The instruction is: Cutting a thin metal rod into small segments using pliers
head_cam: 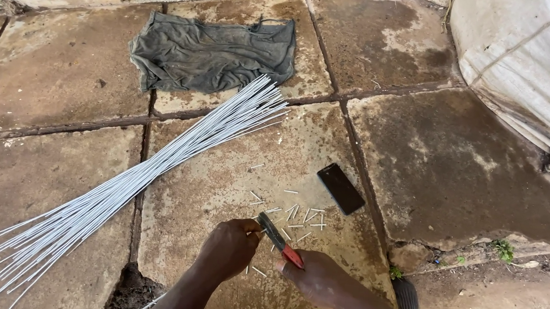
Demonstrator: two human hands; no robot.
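nearest the camera, two bare hands meet over a stained stone slab (218, 189) of the paved ground. the right hand (320, 280) is closed around the red handles of a pair of pliers (278, 240), whose dark jaws point up and to the left toward the other hand. the left hand (229, 247) is curled into a loose fist just beside the plier jaws; it seems to pinch something thin there, but what it grips cannot be told from this view.

just beyond the hands, on the middle of the same slab, lie short cut wire pieces (296, 216), pale and scattered, some touching one another, a few apart near the hands. to their right, near the slab's right edge, a dark phone (341, 188) lies flat with its screen up.

to the left, a long bundle of thin white wire rods (145, 175) runs diagonally from the near left of the ground up to the slab's far edge, crossing the joint between slabs and fanning out at both ends.

further off, at the far end of the rods, a crumpled dark green cloth (211, 54) lies spread over the stones. at the far right corner sits a large white woven sack (533, 58).
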